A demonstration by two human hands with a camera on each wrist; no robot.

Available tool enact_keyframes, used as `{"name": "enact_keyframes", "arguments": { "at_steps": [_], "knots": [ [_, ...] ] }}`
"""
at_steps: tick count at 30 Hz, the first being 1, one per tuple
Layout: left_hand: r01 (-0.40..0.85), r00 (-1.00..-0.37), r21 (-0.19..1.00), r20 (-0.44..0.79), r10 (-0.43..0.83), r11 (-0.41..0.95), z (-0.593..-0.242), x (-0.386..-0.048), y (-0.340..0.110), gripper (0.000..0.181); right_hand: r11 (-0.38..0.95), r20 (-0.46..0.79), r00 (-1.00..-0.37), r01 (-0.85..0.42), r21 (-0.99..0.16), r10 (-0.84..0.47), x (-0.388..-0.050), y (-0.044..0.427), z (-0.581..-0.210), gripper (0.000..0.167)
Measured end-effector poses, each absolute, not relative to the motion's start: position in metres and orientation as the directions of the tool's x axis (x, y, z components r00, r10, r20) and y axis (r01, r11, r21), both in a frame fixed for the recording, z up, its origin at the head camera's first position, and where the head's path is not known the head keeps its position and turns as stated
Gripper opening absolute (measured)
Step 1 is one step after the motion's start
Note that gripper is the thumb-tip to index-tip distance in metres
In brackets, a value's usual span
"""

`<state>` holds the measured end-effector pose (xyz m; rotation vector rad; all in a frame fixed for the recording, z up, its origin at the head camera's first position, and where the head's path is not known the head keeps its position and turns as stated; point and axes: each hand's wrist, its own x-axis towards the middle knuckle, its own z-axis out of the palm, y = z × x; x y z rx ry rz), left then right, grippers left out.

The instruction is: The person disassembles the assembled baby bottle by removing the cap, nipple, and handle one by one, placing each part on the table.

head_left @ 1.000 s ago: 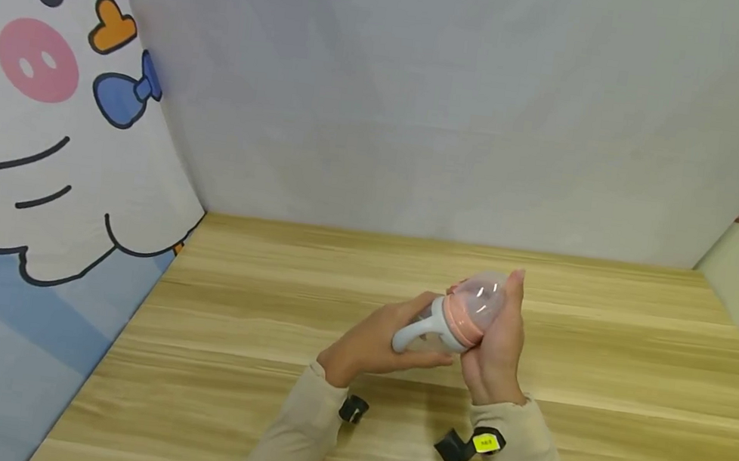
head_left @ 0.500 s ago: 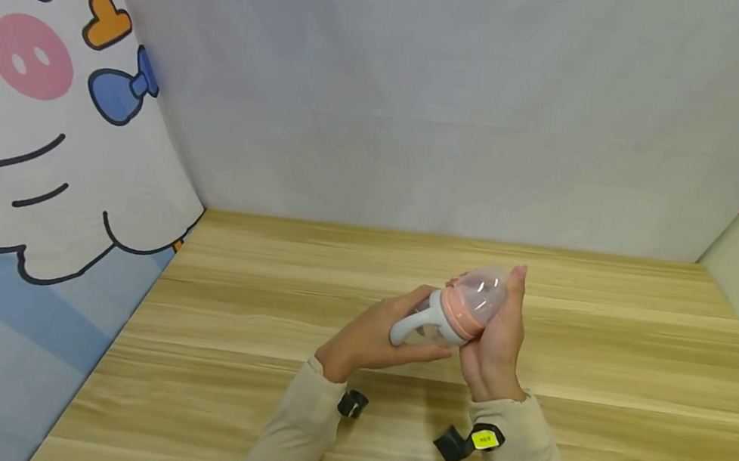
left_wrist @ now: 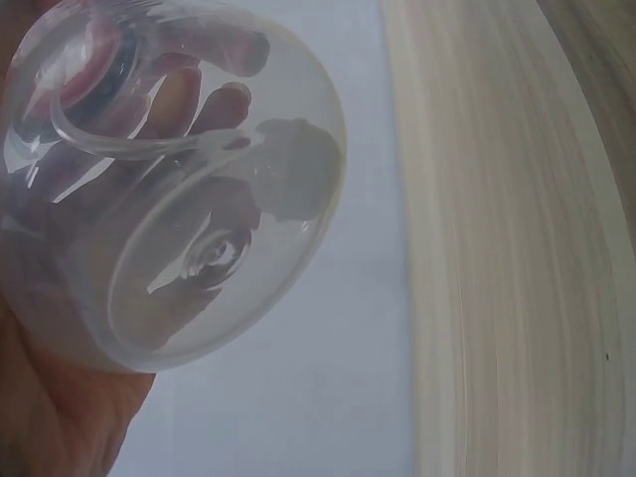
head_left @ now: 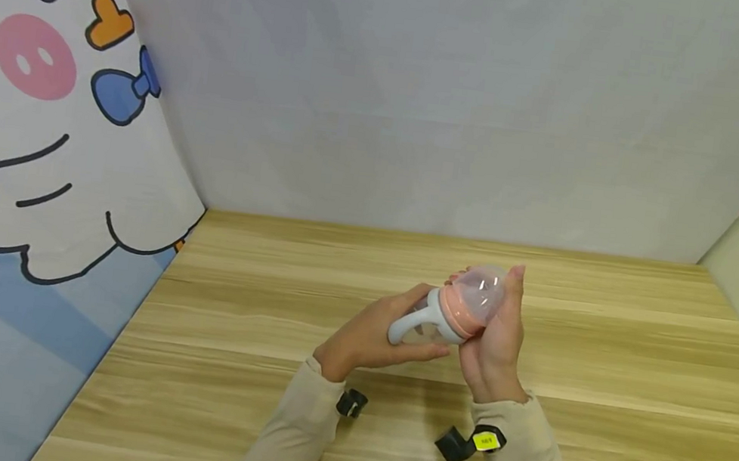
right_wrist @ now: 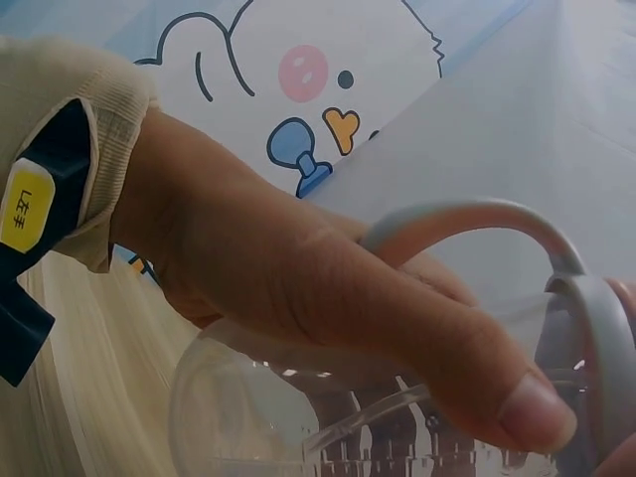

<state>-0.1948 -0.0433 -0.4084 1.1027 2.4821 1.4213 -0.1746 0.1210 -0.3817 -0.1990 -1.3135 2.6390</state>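
While L hand point(head_left: 367, 335) grips the bottle point(head_left: 458, 315) low & R hand point(head_left: 500, 344) clasps its cap point(head_left: 480, 292), it's over mid tabletop point(head_left: 628, 366); long axis slants, base twd L palm, cap twd far edge, R side.

Head view high, fwd/dn; wrist views v. nr, sharing bottle point(head_left: 451, 312).
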Motion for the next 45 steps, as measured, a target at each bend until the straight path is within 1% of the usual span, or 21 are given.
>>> {"name": "enact_keyframes", "arguments": {
  "at_steps": [8, 12, 14, 19, 22, 28, 31, 33, 38, 45],
  "knots": [
    [0.545, -0.738, 0.781, 0.275, 0.616, 0.305, -0.41, -0.202, -0.039, 0.056, -0.607, -0.043, -0.983, -0.077, -0.791, 0.18, -0.184, 0.127, -0.383, 0.059],
    [0.535, -0.744, 0.791, 0.272, 0.611, 0.299, -0.411, -0.205, -0.038, 0.055, -0.619, -0.02, -0.985, -0.092, -0.78, 0.173, -0.188, 0.129, -0.384, 0.058],
    [0.529, -0.747, 0.795, 0.27, 0.607, 0.297, -0.411, -0.206, -0.037, 0.055, -0.63, 0.008, -0.985, -0.117, -0.767, 0.174, -0.19, 0.13, -0.384, 0.053],
    [0.531, -0.748, 0.795, 0.276, 0.604, 0.295, -0.409, -0.207, -0.036, 0.056, -0.65, 0.069, -0.984, -0.162, -0.742, 0.166, -0.19, 0.131, -0.381, 0.036],
    [0.528, -0.749, 0.798, 0.276, 0.602, 0.291, -0.409, -0.208, -0.037, 0.056, -0.659, 0.083, -0.985, -0.163, -0.734, 0.151, -0.19, 0.131, -0.379, 0.031],
    [0.522, -0.755, 0.801, 0.276, 0.595, 0.292, -0.409, -0.208, -0.036, 0.056, -0.672, 0.092, -0.986, -0.163, -0.722, 0.14, -0.189, 0.133, -0.376, 0.035],
    [0.519, -0.757, 0.801, 0.269, 0.595, 0.298, -0.409, -0.206, -0.037, 0.056, -0.683, 0.093, -0.983, -0.175, -0.709, 0.156, -0.187, 0.132, -0.374, 0.038],
    [0.52, -0.756, 0.801, 0.27, 0.597, 0.297, -0.409, -0.205, -0.039, 0.055, -0.68, 0.097, -0.979, -0.193, -0.707, 0.176, -0.184, 0.131, -0.372, 0.037],
    [0.529, -0.747, 0.798, 0.279, 0.603, 0.287, -0.407, -0.203, -0.041, 0.055, -0.65, 0.136, -0.967, -0.246, -0.719, 0.215, -0.18, 0.13, -0.368, 0.032],
    [0.524, -0.745, 0.802, 0.268, 0.611, 0.286, -0.406, -0.2, -0.046, 0.054, -0.607, 0.213, -0.949, -0.313, -0.731, 0.234, -0.172, 0.128, -0.362, 0.033]
  ]
}}
